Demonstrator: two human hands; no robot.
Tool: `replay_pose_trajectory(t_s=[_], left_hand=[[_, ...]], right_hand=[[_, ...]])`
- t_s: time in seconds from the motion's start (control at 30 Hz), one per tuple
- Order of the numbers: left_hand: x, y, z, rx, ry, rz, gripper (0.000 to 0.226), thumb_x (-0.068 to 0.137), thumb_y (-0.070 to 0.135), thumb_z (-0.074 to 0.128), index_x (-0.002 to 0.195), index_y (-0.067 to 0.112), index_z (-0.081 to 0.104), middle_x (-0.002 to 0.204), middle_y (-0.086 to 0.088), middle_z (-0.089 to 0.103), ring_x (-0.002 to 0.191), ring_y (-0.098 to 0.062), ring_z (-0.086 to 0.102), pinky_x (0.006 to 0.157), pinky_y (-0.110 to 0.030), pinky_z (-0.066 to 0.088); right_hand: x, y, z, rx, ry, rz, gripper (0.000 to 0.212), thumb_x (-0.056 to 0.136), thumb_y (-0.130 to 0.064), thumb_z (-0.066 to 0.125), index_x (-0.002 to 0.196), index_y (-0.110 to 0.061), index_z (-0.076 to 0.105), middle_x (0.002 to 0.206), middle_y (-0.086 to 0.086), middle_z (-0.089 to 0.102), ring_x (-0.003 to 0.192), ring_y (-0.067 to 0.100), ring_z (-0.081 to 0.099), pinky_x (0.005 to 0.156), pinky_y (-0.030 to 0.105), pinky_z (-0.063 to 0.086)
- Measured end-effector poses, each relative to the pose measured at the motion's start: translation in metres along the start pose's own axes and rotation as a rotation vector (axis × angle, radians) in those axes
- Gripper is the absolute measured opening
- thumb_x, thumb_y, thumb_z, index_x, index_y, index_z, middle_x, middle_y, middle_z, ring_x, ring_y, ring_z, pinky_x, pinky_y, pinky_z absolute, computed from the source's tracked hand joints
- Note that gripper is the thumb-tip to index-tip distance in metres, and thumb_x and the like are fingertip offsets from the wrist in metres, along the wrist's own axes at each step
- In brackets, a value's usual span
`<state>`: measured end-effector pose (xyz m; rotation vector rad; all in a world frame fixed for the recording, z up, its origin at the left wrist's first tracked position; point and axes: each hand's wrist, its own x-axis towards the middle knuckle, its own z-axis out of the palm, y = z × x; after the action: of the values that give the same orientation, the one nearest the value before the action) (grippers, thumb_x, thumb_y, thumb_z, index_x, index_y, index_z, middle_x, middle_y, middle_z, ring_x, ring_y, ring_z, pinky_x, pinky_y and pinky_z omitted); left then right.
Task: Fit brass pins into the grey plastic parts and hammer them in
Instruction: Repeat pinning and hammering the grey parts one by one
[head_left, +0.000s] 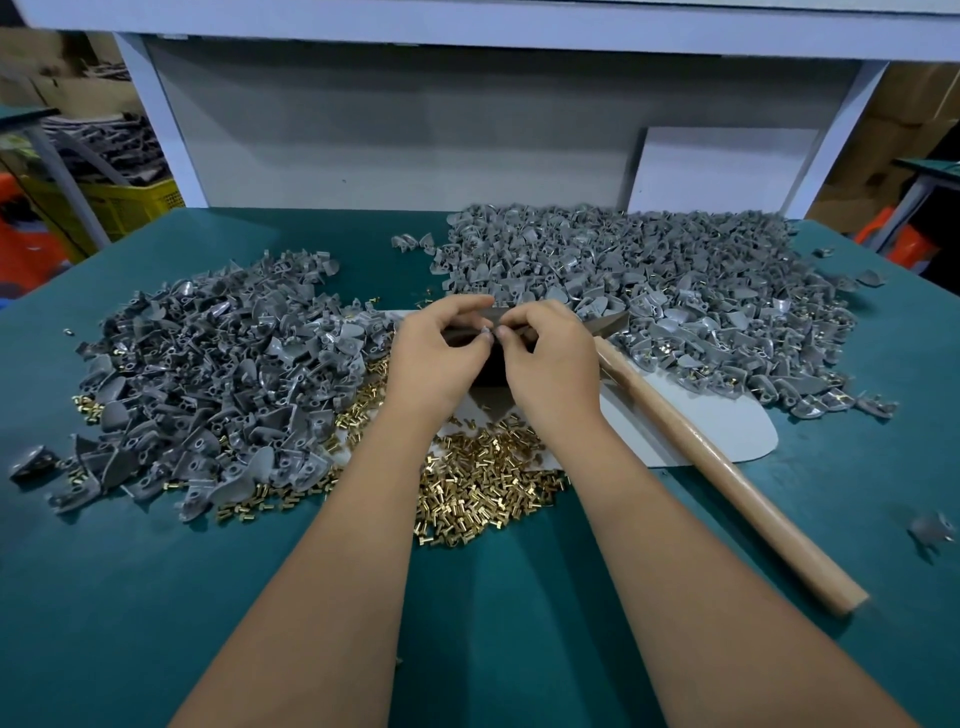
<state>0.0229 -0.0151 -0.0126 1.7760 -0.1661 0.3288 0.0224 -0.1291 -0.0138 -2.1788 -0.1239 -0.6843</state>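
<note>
Two hands meet over the work pad in the head view: left hand (441, 347) and right hand (545, 353), fingers curled, tips pinched together on something small, likely a grey plastic part; whether a pin is held cannot be told. Brass pins (483, 478) lie near; the hammer (727, 467) rests just beside the right hand. Risk: a pin seated askew would bend under the blow.

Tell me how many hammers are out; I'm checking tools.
1. The hammer lies right of the hands, its handle running toward the near right and its head partly hidden behind the right hand.
</note>
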Motion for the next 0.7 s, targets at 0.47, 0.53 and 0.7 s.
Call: replay_pose_trajectory(t_s=[0.47, 0.53, 0.7], left_hand=[[0.002, -0.002, -0.002, -0.030, -0.014, -0.049, 0.035, 0.085, 0.002, 0.071, 0.117, 0.016, 0.068, 0.094, -0.001, 0.074, 0.096, -0.008, 0.067, 0.097, -0.029, 0.050], [0.003, -0.002, -0.001, -0.013, -0.012, -0.042, 0.034, 0.085, 0.002, 0.071, 0.116, 0.016, 0.069, 0.093, 0.001, 0.074, 0.097, -0.008, 0.067, 0.098, -0.030, 0.050], [0.004, -0.005, 0.000, 0.037, -0.010, -0.016, 0.030, 0.085, 0.005, 0.070, 0.110, 0.022, 0.070, 0.089, 0.008, 0.072, 0.095, -0.004, 0.066, 0.093, -0.023, 0.050]], right_hand=[[0.003, 0.000, -0.002, 0.035, -0.023, 0.047, 0.008, 0.087, -0.012, 0.065, 0.081, -0.015, 0.069, 0.084, -0.010, 0.052, 0.084, 0.016, 0.058, 0.080, 0.041, 0.049], [0.005, 0.000, -0.005, 0.026, -0.058, 0.048, 0.009, 0.088, -0.011, 0.064, 0.081, -0.015, 0.068, 0.086, -0.008, 0.053, 0.085, 0.017, 0.058, 0.081, 0.042, 0.048], [0.016, -0.006, -0.008, -0.168, -0.141, 0.037, 0.021, 0.090, -0.019, 0.062, 0.070, -0.026, 0.060, 0.095, -0.003, 0.051, 0.087, 0.021, 0.056, 0.080, 0.043, 0.049]])
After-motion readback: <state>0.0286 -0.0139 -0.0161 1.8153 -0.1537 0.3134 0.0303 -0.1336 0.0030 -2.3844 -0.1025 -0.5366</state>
